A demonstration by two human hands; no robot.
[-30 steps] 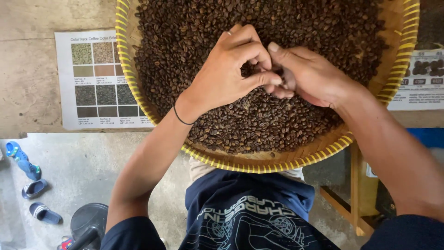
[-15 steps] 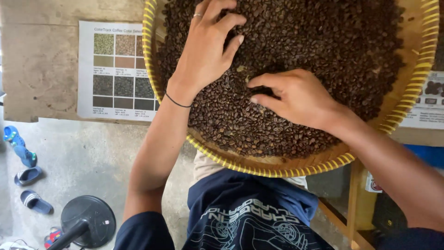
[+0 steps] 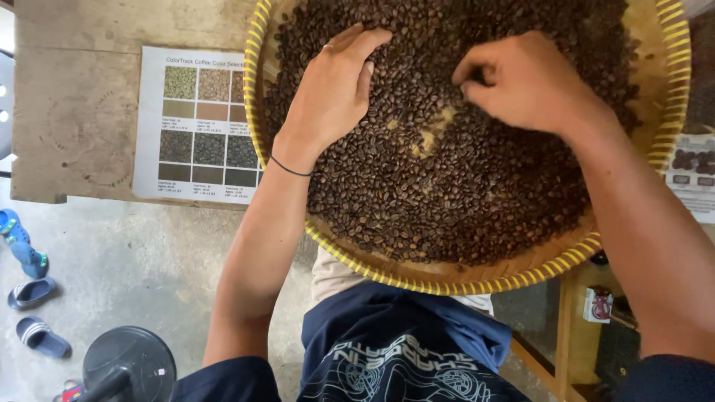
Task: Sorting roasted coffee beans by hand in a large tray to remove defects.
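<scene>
Right hand (image 3: 529, 82) higher, fingertips hidden

The woven tray (image 3: 477, 286) is cut off by the top edge, so its far rim is out of view. Above the tray's near rim, the right hand's (image 3: 532, 82) fingertips curl under the palm; whether they pinch a bean cannot be told. The left hand's (image 3: 331, 93) palm hides the beans (image 3: 447, 201) beneath it. Left of the tray, the colour chart (image 3: 197, 123) slips under the rim, hiding its right column. Right of the tray, a second printed sheet (image 3: 693, 175) is cut by the frame edge. Below the tray, the round black base (image 3: 130, 365) is cropped at the bottom edge.
</scene>
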